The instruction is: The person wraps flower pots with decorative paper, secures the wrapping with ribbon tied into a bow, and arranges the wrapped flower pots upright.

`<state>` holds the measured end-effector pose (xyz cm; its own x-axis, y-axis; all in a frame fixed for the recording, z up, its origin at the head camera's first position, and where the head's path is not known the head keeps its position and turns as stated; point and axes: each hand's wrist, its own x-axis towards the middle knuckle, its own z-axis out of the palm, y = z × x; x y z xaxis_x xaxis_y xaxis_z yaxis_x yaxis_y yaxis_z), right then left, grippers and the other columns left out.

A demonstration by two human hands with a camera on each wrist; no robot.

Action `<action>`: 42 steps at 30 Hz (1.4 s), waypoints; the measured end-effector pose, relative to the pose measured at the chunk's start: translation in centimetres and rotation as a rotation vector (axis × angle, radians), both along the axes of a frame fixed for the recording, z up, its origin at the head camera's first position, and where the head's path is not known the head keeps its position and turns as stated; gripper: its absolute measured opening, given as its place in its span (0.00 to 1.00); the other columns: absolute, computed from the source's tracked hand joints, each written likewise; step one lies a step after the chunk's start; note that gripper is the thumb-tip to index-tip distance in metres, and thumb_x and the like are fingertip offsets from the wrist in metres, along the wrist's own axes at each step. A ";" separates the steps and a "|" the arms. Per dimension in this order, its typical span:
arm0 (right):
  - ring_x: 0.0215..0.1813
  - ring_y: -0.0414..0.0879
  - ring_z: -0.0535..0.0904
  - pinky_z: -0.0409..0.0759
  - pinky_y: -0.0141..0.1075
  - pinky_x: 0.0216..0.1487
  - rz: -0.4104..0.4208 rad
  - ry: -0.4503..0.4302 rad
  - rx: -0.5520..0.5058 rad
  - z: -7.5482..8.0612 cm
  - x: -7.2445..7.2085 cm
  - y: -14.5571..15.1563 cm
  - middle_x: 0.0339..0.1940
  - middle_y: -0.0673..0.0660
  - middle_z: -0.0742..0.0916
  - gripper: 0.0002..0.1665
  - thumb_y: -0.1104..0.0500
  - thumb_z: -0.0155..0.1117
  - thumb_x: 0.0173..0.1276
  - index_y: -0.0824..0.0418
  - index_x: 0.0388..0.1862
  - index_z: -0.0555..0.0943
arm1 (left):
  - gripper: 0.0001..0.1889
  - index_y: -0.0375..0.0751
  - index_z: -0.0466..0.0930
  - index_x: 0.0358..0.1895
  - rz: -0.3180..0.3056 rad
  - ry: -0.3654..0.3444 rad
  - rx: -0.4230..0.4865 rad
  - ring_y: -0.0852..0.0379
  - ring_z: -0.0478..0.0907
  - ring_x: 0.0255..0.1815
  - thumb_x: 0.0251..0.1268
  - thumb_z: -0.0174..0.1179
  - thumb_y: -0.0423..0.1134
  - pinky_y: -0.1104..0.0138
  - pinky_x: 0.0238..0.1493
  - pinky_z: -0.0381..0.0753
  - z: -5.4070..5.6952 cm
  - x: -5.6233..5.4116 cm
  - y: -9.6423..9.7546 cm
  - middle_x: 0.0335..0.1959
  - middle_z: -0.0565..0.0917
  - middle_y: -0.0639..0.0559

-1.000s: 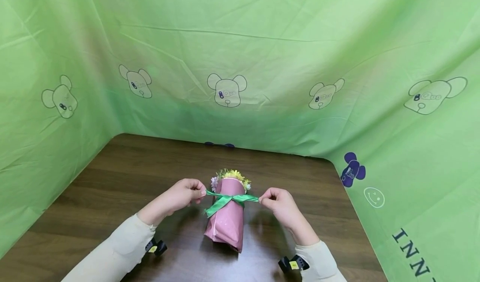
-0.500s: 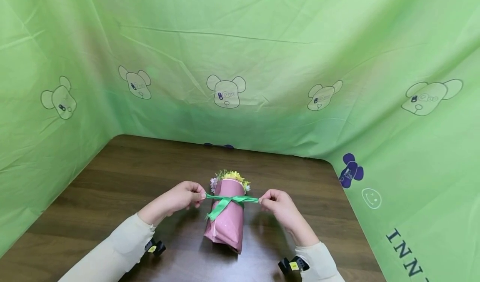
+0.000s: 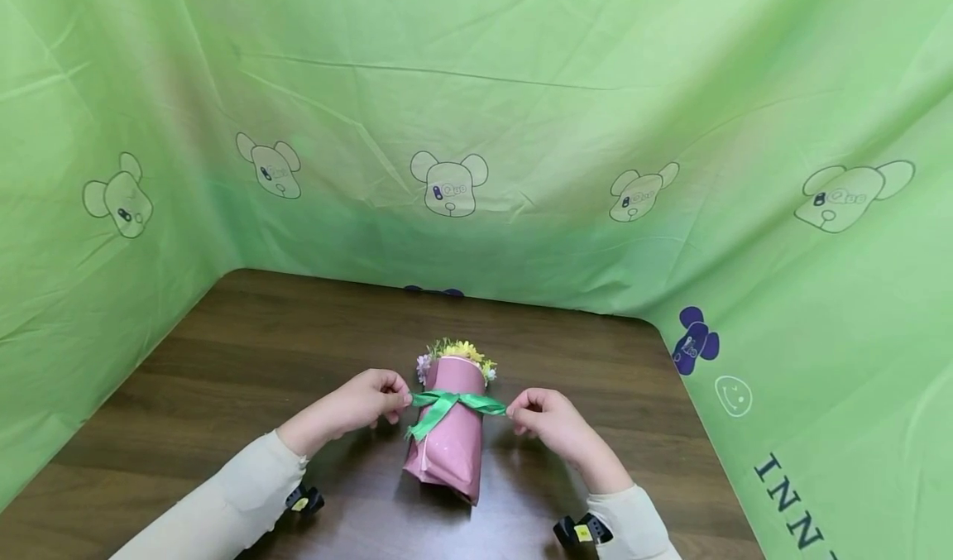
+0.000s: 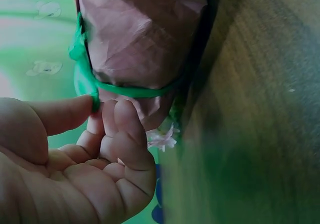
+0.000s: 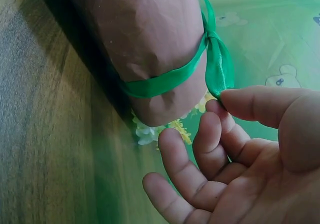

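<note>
A bouquet in pink wrapping paper point(image 3: 454, 448) lies on the table, its yellow and pale flowers point(image 3: 463, 350) at the far end. Round its upper part runs a green ribbon point(image 3: 444, 401), crossed in a knot at the front with a frayed tail hanging down. On the left side my left hand point(image 3: 365, 400) pinches the ribbon between thumb and fingertips. Opposite it, my right hand point(image 3: 554, 423) pinches the ribbon's right part between thumb and forefinger. The right wrist view shows the ribbon point(image 5: 160, 83) passing around the paper, with the other fingers of that hand point(image 5: 240, 154) loosely bent.
The brown wooden table point(image 3: 298, 320) extends around the bouquet. Green cloth point(image 3: 447, 88) printed with bear heads encloses its back and both sides. A black wrist device point(image 3: 305, 500) sits under the left sleeve, and another black device point(image 3: 582, 530) by the right sleeve.
Both hands have come slightly nearer and inward, and the ribbon, pulled straight half a second ago, now looks slacker and wider. The bouquet stays in place.
</note>
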<state>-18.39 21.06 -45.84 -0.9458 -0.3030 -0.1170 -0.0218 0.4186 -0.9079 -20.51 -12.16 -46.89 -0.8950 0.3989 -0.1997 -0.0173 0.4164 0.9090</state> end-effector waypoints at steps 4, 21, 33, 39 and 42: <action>0.35 0.49 0.83 0.82 0.42 0.39 0.019 -0.014 -0.009 0.1 0.1 -0.1 0.30 0.61 0.86 0.14 0.62 0.64 0.70 0.76 0.43 0.81 | 0.13 0.33 0.79 0.40 0.021 -0.016 -0.005 0.54 0.80 0.31 0.77 0.58 0.42 0.64 0.25 0.74 -0.4 0.1 0.3 0.33 0.82 0.46; 0.39 0.50 0.86 0.85 0.46 0.40 0.178 -0.191 0.058 -1.1 0.6 -0.9 0.39 0.63 0.89 0.22 0.54 0.68 0.71 0.71 0.51 0.80 | 0.16 0.34 0.80 0.44 -0.072 -0.121 -0.019 0.53 0.84 0.34 0.73 0.62 0.47 0.62 0.27 0.82 -0.9 0.4 0.4 0.35 0.83 0.48; 0.40 0.57 0.88 0.87 0.52 0.39 0.130 -0.266 -0.034 -1.3 0.9 -2.8 0.39 0.64 0.89 0.29 0.43 0.63 0.75 0.71 0.47 0.81 | 0.21 0.27 0.77 0.56 -0.097 -0.201 0.030 0.52 0.86 0.35 0.78 0.54 0.45 0.62 0.29 0.84 -0.9 0.5 1.7 0.39 0.85 0.45; 0.35 0.56 0.88 0.88 0.52 0.36 0.082 -0.262 -0.065 -1.6 1.2 -3.8 0.32 0.62 0.89 0.28 0.43 0.61 0.76 0.71 0.43 0.81 | 0.16 0.28 0.75 0.50 -0.094 -0.252 0.073 0.55 0.84 0.31 0.72 0.53 0.40 0.65 0.26 0.82 -1.2 0.5 2.3 0.36 0.84 0.44; 0.32 0.54 0.88 0.88 0.51 0.34 0.046 -0.262 -0.086 -1.8 1.3 -4.1 0.29 0.61 0.89 0.27 0.44 0.63 0.75 0.70 0.42 0.81 | 0.15 0.29 0.75 0.49 -0.096 -0.274 0.099 0.55 0.83 0.30 0.70 0.53 0.40 0.66 0.25 0.81 -1.4 0.4 2.4 0.35 0.83 0.45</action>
<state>-17.07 16.97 -47.66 -0.8718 -0.3641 -0.3278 0.2016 0.3433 -0.9173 -20.13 -9.79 -48.28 -0.7705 0.5082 -0.3848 -0.2328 0.3377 0.9120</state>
